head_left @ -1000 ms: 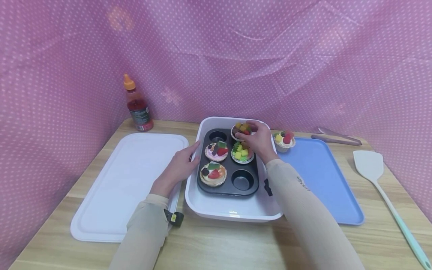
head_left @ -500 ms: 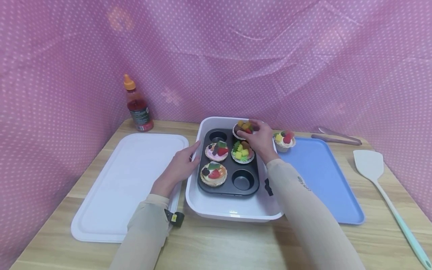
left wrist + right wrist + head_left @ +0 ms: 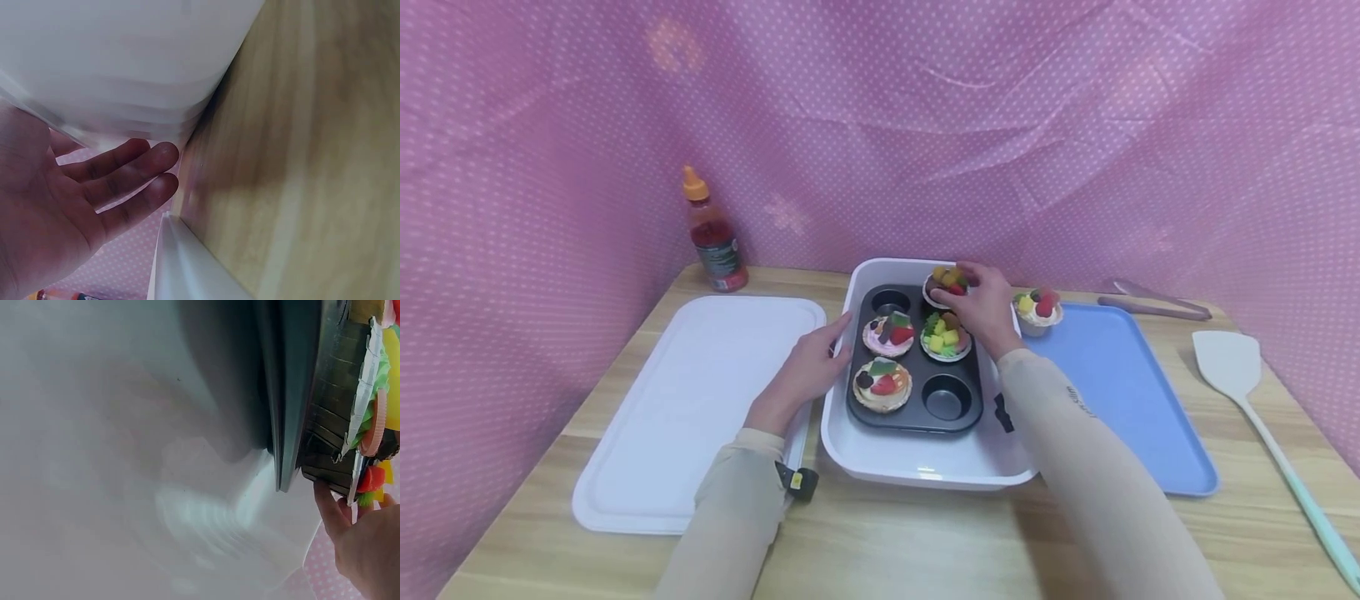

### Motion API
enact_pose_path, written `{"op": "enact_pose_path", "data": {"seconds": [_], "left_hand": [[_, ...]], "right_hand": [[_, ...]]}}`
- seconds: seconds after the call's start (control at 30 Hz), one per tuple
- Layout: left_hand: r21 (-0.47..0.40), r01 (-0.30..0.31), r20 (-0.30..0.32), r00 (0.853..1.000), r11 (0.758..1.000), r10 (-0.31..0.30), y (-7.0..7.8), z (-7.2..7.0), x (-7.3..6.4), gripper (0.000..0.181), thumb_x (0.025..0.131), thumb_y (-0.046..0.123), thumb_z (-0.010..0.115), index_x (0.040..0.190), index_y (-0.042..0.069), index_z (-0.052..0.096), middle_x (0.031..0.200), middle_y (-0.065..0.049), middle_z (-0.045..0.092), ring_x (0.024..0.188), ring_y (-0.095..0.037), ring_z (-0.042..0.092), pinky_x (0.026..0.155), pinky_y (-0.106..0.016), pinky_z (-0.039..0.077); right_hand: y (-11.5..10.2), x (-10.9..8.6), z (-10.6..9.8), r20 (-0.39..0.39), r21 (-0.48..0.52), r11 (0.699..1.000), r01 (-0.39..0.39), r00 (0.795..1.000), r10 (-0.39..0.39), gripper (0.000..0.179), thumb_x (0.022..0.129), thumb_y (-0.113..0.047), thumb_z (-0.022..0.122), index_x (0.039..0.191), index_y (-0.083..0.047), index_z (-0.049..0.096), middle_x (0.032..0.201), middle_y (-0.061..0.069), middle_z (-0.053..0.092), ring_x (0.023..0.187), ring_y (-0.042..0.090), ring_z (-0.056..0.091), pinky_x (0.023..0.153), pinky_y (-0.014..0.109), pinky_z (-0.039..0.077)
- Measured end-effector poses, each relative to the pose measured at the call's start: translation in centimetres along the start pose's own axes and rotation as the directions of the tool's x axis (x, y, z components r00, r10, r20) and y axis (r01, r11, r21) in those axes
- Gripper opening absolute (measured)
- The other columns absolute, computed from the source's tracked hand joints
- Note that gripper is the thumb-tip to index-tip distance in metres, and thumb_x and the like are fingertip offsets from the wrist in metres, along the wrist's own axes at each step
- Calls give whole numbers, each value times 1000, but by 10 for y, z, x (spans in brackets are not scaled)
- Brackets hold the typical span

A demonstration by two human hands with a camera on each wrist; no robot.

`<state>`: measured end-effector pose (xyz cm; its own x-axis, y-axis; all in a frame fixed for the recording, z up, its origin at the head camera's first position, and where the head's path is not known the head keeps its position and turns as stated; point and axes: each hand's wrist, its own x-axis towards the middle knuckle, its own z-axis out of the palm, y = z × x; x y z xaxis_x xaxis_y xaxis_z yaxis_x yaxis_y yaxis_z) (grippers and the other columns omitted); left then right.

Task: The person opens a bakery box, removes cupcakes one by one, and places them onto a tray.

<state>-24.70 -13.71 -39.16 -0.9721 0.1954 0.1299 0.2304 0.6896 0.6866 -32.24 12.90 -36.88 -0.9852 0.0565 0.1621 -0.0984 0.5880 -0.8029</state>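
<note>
In the head view, a dark muffin tin (image 3: pixel 916 417) lies inside a white tub (image 3: pixel 910 471). My right hand (image 3: pixel 988 308) pinches a fruit tart (image 3: pixel 947 286) at the tin's back right cup. The right wrist view shows fingertips against the side of this tart's dark cup (image 3: pixel 331 472). Just in front sits a tart with yellow cubes and green bits (image 3: pixel 946 337). A pink-cream tart (image 3: pixel 888 334) and a tart with a strawberry (image 3: pixel 882 385) fill two left cups. My left hand (image 3: pixel 808 362) is at the tub's left wall, fingers extended; whether they touch it is unclear.
A white lid-like tray (image 3: pixel 700 408) lies left, a blue tray (image 3: pixel 1127 392) right. Another tart (image 3: pixel 1037 312) stands at the blue tray's back corner. A sauce bottle (image 3: pixel 717 237), tongs (image 3: pixel 1157 304) and a spatula (image 3: pixel 1228 362) lie around. Pink curtain (image 3: pixel 880 125) hangs behind.
The right hand and its tart have shifted slightly back and right relative to the tin. The left hand stays in place. The whole head view has slid a little.
</note>
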Motion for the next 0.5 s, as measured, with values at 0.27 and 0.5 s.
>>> {"op": "enact_pose_path", "data": {"seconds": [0.27,0.5], "left_hand": [[-15,15,7,1000,1000,-14,1,1,0,61,98,17,54,157,12,37,149,-21,51,130,-37,57,111,-51,43],[-5,29,15,999,1000,-29,0,-2,0,62,98,18,54,157,13,36,149,-21,52,129,-36,57,112,-51,43]], "right_hand": [[-4,1,-6,-41,4,999,41,998,-41,64,86,-35,80,141,-11,57,139,14,52,132,32,51,109,47,47],[-2,0,-14,-71,35,999,23,997,-20,62,86,-33,80,139,-10,59,139,14,56,132,32,52,109,47,48]]}}
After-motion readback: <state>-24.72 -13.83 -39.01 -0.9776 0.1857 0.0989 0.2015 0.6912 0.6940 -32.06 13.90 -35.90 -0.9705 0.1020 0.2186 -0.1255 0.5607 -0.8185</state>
